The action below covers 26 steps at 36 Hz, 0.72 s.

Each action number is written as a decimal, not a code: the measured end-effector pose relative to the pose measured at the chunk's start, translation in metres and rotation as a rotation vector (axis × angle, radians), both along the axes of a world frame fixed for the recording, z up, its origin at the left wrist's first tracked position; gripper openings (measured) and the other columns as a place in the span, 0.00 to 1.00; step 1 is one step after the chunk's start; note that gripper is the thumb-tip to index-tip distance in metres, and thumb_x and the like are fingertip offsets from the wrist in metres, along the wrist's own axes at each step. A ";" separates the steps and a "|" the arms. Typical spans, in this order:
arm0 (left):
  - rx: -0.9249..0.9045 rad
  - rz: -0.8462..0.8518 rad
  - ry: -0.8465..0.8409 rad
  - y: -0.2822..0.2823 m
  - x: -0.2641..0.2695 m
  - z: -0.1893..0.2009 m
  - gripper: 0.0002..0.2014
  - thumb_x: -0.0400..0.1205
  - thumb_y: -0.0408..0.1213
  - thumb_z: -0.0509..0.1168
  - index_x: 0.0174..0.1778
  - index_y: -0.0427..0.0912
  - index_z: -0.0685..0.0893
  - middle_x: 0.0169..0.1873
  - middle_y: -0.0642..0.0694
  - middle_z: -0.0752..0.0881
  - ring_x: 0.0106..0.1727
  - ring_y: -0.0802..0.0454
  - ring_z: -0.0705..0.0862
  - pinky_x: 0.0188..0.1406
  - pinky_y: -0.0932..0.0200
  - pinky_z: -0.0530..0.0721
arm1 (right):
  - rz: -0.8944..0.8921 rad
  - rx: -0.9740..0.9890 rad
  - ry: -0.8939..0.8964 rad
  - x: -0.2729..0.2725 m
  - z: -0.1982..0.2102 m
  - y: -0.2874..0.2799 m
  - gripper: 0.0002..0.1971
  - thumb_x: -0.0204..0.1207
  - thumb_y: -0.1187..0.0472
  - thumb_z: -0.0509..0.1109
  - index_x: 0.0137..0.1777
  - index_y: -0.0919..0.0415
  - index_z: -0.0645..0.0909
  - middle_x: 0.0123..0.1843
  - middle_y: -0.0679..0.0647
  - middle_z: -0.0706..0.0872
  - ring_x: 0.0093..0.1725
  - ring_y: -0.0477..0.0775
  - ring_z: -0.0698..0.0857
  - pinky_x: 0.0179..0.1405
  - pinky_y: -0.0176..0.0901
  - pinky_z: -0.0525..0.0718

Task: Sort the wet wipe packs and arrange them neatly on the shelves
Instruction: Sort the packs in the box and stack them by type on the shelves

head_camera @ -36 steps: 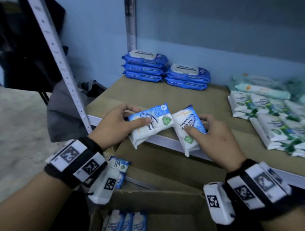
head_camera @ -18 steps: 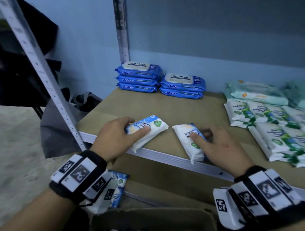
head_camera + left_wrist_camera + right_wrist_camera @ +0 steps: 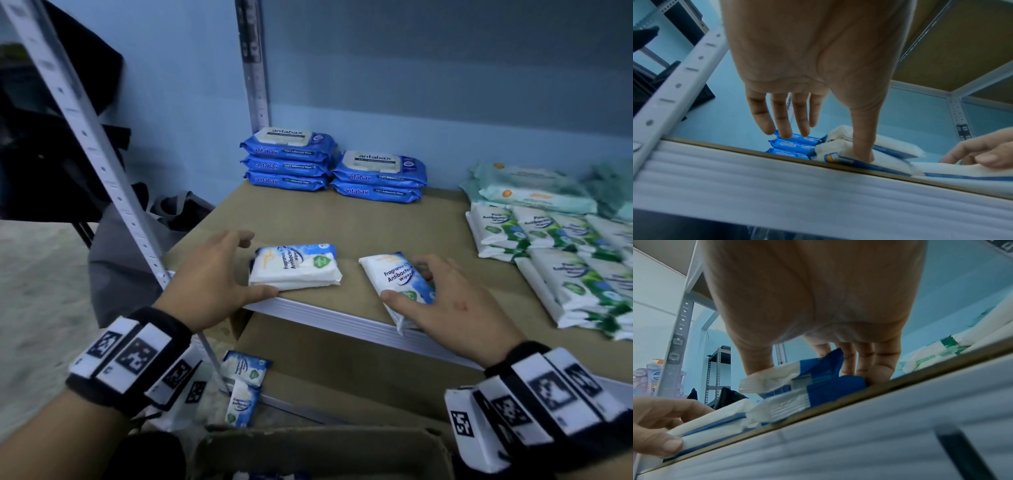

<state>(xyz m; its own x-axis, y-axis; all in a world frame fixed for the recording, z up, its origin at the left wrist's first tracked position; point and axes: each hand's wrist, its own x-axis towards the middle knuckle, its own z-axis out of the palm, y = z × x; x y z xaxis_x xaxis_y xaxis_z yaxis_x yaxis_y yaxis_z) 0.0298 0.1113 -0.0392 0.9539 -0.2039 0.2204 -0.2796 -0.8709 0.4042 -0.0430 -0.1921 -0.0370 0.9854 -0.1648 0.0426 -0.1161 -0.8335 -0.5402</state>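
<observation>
- The left hand (image 3: 209, 284) has its fingers straight and slightly apart above the shelf, not curled on anything; only the thumb (image 3: 862, 142) presses the near edge of the left white-and-blue wipe pack (image 3: 296, 265).
- That pack lies flat at the front edge of the shelf (image 3: 359, 226), lengthwise along it.
- The right hand (image 3: 445, 305) clamps the right white-and-blue wipe pack (image 3: 399, 282): the thumb lies on its near top face and the fingers (image 3: 879, 363) curl behind its far side.
- This pack sits angled at the shelf's front edge, its near end overhanging the white lip; the two packs are near each other but apart.
- At the back stand two stacks of blue antabax packs (image 3: 329, 164), touching side by side.
- On the right lie rows of white-and-green packs (image 3: 565, 260).
- Below the shelf, two more small packs (image 3: 245, 387) lie beside a cardboard box (image 3: 325, 452).
</observation>
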 end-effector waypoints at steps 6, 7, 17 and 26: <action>-0.085 0.221 -0.003 0.003 0.004 0.001 0.20 0.70 0.50 0.79 0.49 0.47 0.79 0.29 0.50 0.83 0.35 0.56 0.80 0.30 0.58 0.70 | 0.007 0.045 -0.008 0.001 0.001 0.000 0.34 0.66 0.29 0.67 0.69 0.45 0.75 0.59 0.43 0.79 0.57 0.44 0.81 0.60 0.49 0.81; -0.115 0.230 0.017 0.002 0.004 0.001 0.15 0.72 0.46 0.78 0.47 0.48 0.80 0.28 0.51 0.84 0.34 0.57 0.81 0.31 0.60 0.72 | 0.005 0.061 -0.007 0.001 0.001 0.000 0.32 0.67 0.30 0.67 0.68 0.45 0.75 0.60 0.42 0.80 0.57 0.43 0.81 0.60 0.49 0.81; -0.507 0.252 0.237 -0.023 0.005 -0.002 0.30 0.71 0.65 0.73 0.59 0.46 0.80 0.46 0.50 0.88 0.38 0.50 0.90 0.39 0.44 0.91 | 0.004 0.142 -0.015 0.004 0.002 -0.005 0.18 0.72 0.49 0.71 0.62 0.43 0.76 0.49 0.34 0.81 0.47 0.33 0.81 0.41 0.31 0.75; -0.521 0.160 0.265 -0.044 0.018 -0.005 0.18 0.74 0.54 0.76 0.55 0.50 0.84 0.46 0.58 0.90 0.47 0.57 0.89 0.54 0.51 0.87 | 0.021 0.156 -0.036 0.005 -0.003 -0.007 0.16 0.71 0.49 0.74 0.59 0.45 0.81 0.51 0.38 0.86 0.45 0.41 0.86 0.43 0.42 0.81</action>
